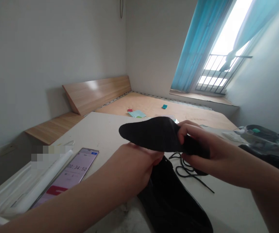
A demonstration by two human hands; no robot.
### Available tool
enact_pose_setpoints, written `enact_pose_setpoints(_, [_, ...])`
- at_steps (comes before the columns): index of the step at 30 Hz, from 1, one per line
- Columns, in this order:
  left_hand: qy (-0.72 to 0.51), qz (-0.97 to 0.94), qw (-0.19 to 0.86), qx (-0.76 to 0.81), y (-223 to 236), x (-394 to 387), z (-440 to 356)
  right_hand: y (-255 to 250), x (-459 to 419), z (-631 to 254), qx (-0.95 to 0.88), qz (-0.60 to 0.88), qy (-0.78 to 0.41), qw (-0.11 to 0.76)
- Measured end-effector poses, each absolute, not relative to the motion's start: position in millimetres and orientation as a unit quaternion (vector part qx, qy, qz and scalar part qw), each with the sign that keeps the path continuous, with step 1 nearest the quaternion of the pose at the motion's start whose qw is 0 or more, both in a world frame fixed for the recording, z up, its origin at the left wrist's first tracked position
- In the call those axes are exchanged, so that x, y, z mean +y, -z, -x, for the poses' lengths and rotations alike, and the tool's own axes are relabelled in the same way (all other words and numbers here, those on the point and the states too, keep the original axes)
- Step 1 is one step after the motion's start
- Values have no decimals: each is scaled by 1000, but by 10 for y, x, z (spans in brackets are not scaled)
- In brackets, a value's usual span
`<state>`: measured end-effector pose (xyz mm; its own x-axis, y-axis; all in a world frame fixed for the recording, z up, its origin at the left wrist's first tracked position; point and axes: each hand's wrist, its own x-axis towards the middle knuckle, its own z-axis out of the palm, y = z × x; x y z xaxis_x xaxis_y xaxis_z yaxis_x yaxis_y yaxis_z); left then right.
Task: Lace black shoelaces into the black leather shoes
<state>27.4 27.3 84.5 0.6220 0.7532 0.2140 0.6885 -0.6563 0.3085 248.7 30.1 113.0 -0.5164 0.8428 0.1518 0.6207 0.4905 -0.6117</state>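
A matte black insole (149, 132) is held up over the table, its narrower rounded end toward the left. My right hand (197, 139) is closed round its right end, with the thumb below and the fingers above. Under the insole, my left hand (139, 161) is closed on the front part of a black shoe (173, 197); its fingertips are partly hidden. The shoe's open collar faces up toward me, and its near end runs out at the bottom of the view. A loose black shoelace (188, 174) lies in curves on the white table (229, 200), right of the shoe.
A phone (77, 170) with a running timer lies at left, beside a clear plastic case (39, 181). Another black item (270, 161) and a clear plastic bag (263, 139) are at right. Beyond the table, a bed board (110, 106) holds small coloured items.
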Motion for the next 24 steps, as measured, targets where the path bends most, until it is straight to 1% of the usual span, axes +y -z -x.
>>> enact_pose_setpoints(2, [-94,-898,127,410,-864,263,-285,-1119,302,-2501,-857,454,-195,148])
enact_pose_setpoints(4, [-51,-900,137,410,-875,258,-292,-1104,302,-2522,-859,466,-202,67])
enact_pose_setpoints(7, [-38,-900,124,416,-871,268,-286,-1093,287,-2546,-842,486,-229,-37])
enact_pose_setpoints(9, [-39,-899,130,416,-858,289,-258,-1096,278,-2540,-831,495,-240,-78])
enact_pose_setpoints(11, [-64,-899,162,403,-846,324,-213,-1101,283,-2515,-825,498,-252,-83])
enact_pose_setpoints(14, [-109,-885,233,387,-838,389,-137,-1090,310,-2460,-825,494,-270,-53])
enact_pose_setpoints(16, [-112,-871,268,397,-832,419,-93,-1052,317,-2419,-830,482,-276,-40])
enact_pose_setpoints(18, [-101,-863,287,403,-821,429,-60,-976,298,-2373,-837,481,-257,-40])
enact_pose_setpoints(20, [-92,-864,285,404,-805,425,-39,-860,254,-2321,-851,490,-184,-37])
enact_pose_setpoints(22, [-88,-871,269,402,-791,420,-32,-723,206,-2270,-876,479,-56,-7])
enact_pose_setpoints(24, [-74,-881,247,396,-786,420,-35,-604,171,-2226,-895,435,85,43])
